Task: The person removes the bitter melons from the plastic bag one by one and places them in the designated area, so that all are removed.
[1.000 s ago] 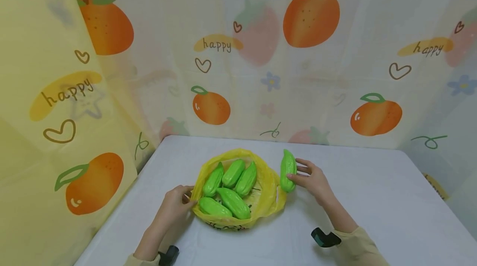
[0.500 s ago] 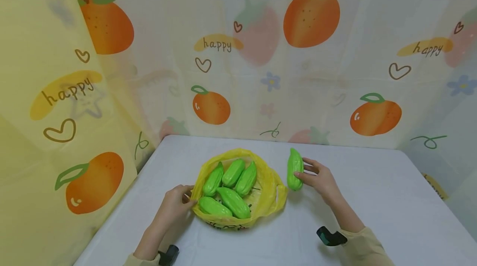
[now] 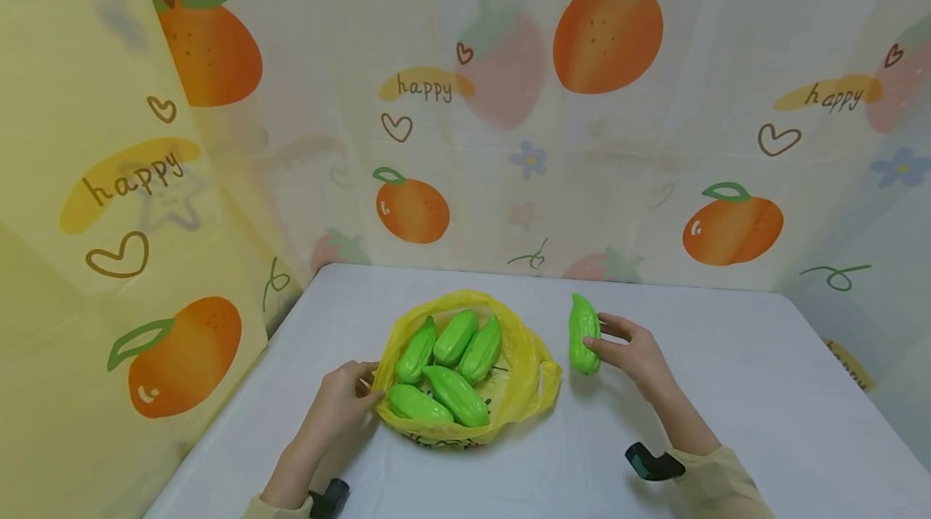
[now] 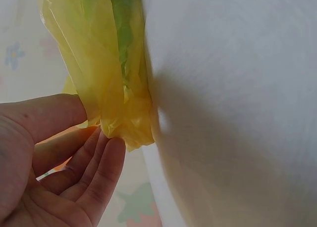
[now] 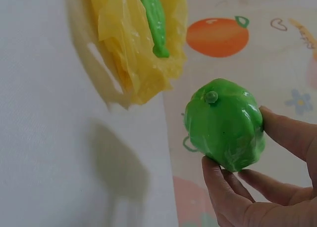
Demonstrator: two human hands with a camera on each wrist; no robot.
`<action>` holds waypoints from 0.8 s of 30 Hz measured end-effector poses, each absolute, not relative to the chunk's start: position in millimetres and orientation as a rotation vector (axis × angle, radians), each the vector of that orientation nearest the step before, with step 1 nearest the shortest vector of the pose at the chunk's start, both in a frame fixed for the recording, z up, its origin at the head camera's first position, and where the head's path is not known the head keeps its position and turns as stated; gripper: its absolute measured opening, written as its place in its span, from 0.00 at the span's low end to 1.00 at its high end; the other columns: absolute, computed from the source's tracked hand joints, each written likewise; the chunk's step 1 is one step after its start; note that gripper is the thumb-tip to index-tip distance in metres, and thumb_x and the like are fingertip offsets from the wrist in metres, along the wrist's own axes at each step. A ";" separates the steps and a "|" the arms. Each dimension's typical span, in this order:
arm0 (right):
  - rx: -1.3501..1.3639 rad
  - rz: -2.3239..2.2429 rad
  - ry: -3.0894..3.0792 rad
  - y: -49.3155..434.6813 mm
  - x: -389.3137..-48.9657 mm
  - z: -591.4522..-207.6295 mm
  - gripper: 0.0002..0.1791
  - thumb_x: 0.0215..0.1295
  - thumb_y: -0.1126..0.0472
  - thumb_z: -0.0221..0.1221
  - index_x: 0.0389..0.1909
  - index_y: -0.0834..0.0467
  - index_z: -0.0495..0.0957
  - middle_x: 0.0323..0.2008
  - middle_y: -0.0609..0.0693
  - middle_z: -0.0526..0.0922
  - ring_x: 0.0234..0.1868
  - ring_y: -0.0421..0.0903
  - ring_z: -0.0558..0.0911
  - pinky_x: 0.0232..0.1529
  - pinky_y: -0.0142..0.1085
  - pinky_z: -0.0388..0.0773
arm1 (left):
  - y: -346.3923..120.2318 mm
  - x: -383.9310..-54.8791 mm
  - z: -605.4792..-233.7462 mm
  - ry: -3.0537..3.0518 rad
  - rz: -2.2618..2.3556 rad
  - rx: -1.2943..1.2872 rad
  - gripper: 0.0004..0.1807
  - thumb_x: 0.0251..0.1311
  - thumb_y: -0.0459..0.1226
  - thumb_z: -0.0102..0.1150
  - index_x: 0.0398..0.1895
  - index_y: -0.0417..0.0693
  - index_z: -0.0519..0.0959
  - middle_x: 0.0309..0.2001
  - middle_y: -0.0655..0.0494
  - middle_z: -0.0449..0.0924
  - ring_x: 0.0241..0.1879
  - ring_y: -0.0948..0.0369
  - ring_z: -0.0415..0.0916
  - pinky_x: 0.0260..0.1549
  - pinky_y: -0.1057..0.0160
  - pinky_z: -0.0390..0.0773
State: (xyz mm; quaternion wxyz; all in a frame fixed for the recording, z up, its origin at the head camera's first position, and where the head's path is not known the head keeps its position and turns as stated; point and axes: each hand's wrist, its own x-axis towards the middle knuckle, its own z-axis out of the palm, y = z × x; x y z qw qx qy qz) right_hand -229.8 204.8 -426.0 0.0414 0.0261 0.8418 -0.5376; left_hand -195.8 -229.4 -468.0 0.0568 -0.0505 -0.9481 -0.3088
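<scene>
In the head view, a yellow plastic bag (image 3: pixel 525 377) with its mouth spread wide stands on the table. Several glossy green ridged toy gourds (image 3: pixel 457 337) lie inside it. My left hand (image 3: pixel 343 396) pinches the bag's left rim between thumb and fingers; the left wrist view shows the bunched yellow film (image 4: pixel 91 54) at the fingertips. To the right of the bag, my right hand (image 3: pixel 634 353) holds another green gourd (image 3: pixel 584 339) upright, thumb on one side and fingers on the other. The right wrist view shows this gourd's rounded end (image 5: pixel 225 128) held above the table.
A white cloth covers the table (image 3: pixel 735 390). Behind and to the left hang printed curtains (image 3: pixel 502 187) with oranges and hearts. Black wrist devices (image 3: pixel 655 464) sit by both sleeves.
My right hand has moved to the right, away from the bag, with the green gourd in it, dipping slightly at the end. The left hand and the bag stay where they were.
</scene>
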 end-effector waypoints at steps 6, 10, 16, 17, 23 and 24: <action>0.097 -1.632 2.583 209.9 -228.6 -427.9 0.41 0.60 0.50 0.63 0.68 0.64 0.59 0.65 0.67 0.65 0.59 0.59 0.74 0.53 0.42 0.78 | -229.5 -196.3 -468.5 -2.873 -0.930 -0.159 0.23 0.49 0.32 0.69 0.51 0.39 0.80 0.32 0.54 0.79 0.29 0.64 0.75 0.28 0.68 0.76; 0.106 -1.618 2.589 215.0 -230.1 -431.3 0.41 0.60 0.49 0.63 0.69 0.64 0.59 0.65 0.67 0.64 0.61 0.60 0.72 0.54 0.43 0.77 | -229.6 -196.4 -468.6 -2.868 -0.930 -0.162 0.23 0.48 0.32 0.69 0.51 0.39 0.80 0.32 0.54 0.79 0.29 0.64 0.75 0.28 0.68 0.76; 0.146 -1.581 2.598 222.1 -233.0 -435.7 0.43 0.60 0.47 0.62 0.69 0.63 0.58 0.66 0.67 0.63 0.64 0.62 0.68 0.59 0.48 0.73 | -229.4 -196.6 -468.5 -2.863 -0.924 -0.165 0.23 0.48 0.32 0.69 0.50 0.39 0.80 0.32 0.54 0.79 0.29 0.64 0.75 0.27 0.68 0.76; 0.151 -1.578 2.598 223.1 -233.4 -436.2 0.43 0.60 0.47 0.62 0.69 0.63 0.58 0.66 0.67 0.63 0.64 0.62 0.67 0.59 0.48 0.72 | -229.4 -196.7 -468.4 -2.862 -0.924 -0.165 0.23 0.48 0.32 0.69 0.50 0.39 0.80 0.32 0.54 0.79 0.29 0.64 0.75 0.27 0.68 0.76; 0.157 -1.592 2.593 229.3 -235.9 -439.2 0.43 0.60 0.48 0.62 0.69 0.65 0.58 0.66 0.68 0.63 0.64 0.62 0.68 0.59 0.47 0.72 | -229.0 -196.0 -467.4 -2.865 -0.926 -0.161 0.23 0.47 0.32 0.69 0.50 0.38 0.80 0.32 0.53 0.79 0.29 0.64 0.75 0.27 0.68 0.76; 0.159 -1.595 2.592 230.3 -236.5 -440.1 0.43 0.60 0.48 0.62 0.69 0.65 0.58 0.66 0.68 0.64 0.64 0.61 0.68 0.59 0.45 0.73 | -228.9 -195.9 -467.3 -2.867 -0.924 -0.160 0.23 0.47 0.32 0.69 0.50 0.38 0.80 0.32 0.53 0.79 0.29 0.64 0.75 0.27 0.68 0.76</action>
